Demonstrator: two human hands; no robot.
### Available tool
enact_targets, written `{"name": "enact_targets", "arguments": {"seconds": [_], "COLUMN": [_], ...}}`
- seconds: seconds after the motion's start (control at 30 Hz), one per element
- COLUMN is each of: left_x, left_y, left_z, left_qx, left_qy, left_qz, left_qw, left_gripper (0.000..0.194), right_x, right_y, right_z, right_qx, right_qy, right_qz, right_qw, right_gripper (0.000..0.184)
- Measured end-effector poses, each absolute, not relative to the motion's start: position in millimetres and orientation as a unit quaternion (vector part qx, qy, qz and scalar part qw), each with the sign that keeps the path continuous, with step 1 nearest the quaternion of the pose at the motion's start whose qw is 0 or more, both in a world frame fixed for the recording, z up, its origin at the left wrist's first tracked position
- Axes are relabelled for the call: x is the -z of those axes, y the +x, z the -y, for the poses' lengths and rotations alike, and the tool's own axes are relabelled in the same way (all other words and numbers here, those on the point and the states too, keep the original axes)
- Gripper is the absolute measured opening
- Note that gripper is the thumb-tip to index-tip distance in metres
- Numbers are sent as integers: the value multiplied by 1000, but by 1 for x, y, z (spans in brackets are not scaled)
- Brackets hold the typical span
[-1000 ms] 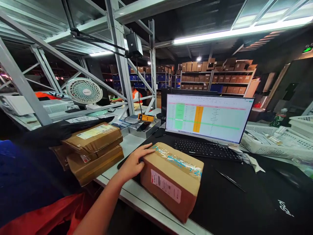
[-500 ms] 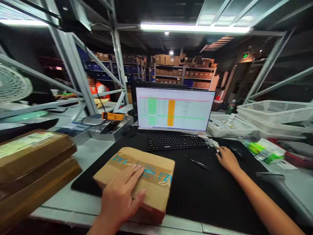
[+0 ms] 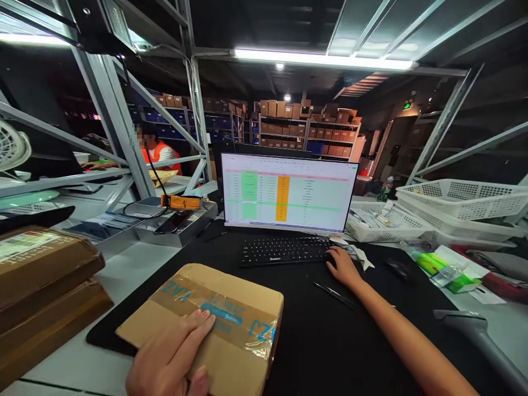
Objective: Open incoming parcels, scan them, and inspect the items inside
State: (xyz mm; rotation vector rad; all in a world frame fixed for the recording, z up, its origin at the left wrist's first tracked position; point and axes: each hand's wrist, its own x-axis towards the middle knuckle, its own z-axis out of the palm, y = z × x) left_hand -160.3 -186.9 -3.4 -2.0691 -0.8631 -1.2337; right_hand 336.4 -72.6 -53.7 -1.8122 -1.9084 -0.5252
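Note:
A taped cardboard box (image 3: 231,352) with blue print lies on the black desk mat (image 3: 313,341). On its top rests my left hand (image 3: 173,352), fingers stretched out over the tape, not wrapped round the box. My right hand (image 3: 344,267) is at the right end of the black keyboard (image 3: 284,250), its fingertips over the keys and fingers apart. Behind the keyboard a monitor (image 3: 313,192) shows a spreadsheet with green and orange columns. A black pen (image 3: 334,294) lies on the mat below my right hand.
Brown boxes (image 3: 49,275) are stacked at the left. A mouse (image 3: 398,269) and a grey handheld scanner (image 3: 474,327) lie on the right, near white plastic baskets (image 3: 462,195). Beyond the metal frame sits a person in an orange vest (image 3: 160,154).
My right hand has moved left, from beside the mouse to the keyboard's right end. My left hand and the box appear lower and further left, as the view has shifted too.

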Motion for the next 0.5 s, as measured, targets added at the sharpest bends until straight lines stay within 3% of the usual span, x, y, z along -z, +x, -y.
{"name": "enact_targets", "arguments": {"seconds": [0.13,0.27,0.5], "left_x": [5,0,-1], "left_y": [-158,-151,-148], "left_z": [194,200,198], "left_qx": [472,481,482], "left_qy": [-763,-752,-759], "left_qz": [336,351,356], "left_qw": [287,282,254], "left_gripper": [41,41,43], "right_x": [70,79,78], "right_y": [328,328,345], "right_z": [51,31,61], "right_qx": [176,155,72], "right_qy": [-626,-593,-598], "right_qz": [718,744,753], "right_qw": [248,264,266], "right_gripper": [38,25,45]}}
